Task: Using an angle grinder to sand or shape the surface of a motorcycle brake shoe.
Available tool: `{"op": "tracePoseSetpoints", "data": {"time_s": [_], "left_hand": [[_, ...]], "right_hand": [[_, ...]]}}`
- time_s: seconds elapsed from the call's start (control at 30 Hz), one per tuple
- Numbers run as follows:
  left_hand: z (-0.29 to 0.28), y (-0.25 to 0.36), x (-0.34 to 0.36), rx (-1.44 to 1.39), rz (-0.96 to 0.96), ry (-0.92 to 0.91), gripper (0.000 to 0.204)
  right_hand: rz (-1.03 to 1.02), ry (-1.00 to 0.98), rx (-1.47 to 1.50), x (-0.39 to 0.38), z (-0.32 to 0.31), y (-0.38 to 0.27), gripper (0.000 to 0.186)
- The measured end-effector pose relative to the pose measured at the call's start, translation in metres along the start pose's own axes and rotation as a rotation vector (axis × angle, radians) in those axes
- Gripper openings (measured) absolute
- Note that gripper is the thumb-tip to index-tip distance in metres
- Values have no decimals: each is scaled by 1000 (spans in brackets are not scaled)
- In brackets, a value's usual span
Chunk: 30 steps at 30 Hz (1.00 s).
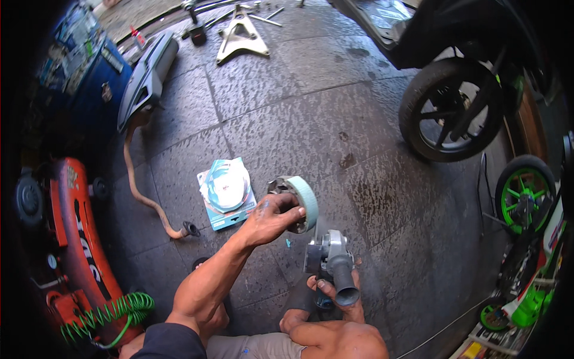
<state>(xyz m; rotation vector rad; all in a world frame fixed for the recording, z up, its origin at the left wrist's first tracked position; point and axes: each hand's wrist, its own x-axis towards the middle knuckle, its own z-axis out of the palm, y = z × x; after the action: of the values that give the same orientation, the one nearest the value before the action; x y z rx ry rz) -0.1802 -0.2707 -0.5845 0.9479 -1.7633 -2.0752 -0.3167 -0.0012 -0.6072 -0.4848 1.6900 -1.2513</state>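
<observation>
My left hand (272,216) is closed around a round metal part (281,186) with a pale teal band around its rim. It looks like a scooter clutch, but I cannot be sure. Low in front of me, my right hand (339,293) grips an angle grinder (333,250) with a silver gear head and a grey cylindrical handle. The grinder's head is just below and right of the banded part; whether they touch is unclear. Left of my left hand, a teal and white package (230,190) lies on the tiles. A tiny teal scrap (288,243) is beneath the part.
An exhaust pipe with silencer (146,84) lies at the left, beside an orange air compressor (84,227) with a green coiled hose (113,311). A metal bracket (242,39) is at the back. At right stand a scooter's front wheel (409,113) and a green-rimmed wheel (519,200).
</observation>
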Motion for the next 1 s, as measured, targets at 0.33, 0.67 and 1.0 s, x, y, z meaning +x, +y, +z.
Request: {"op": "tracePoseSetpoints", "data": {"time_s": [0.33,0.67,1.0], "left_hand": [[6,-2,3,-94,-33,-5,31],[2,-4,2,-72,-34,-15,32],[5,2,3,-56,-50,-16,33]], "right_hand": [[46,-49,-180,4,9,-58,84],[44,-85,-106,8,7,-41,87],[10,-84,-219,9,5,-57,85]]}}
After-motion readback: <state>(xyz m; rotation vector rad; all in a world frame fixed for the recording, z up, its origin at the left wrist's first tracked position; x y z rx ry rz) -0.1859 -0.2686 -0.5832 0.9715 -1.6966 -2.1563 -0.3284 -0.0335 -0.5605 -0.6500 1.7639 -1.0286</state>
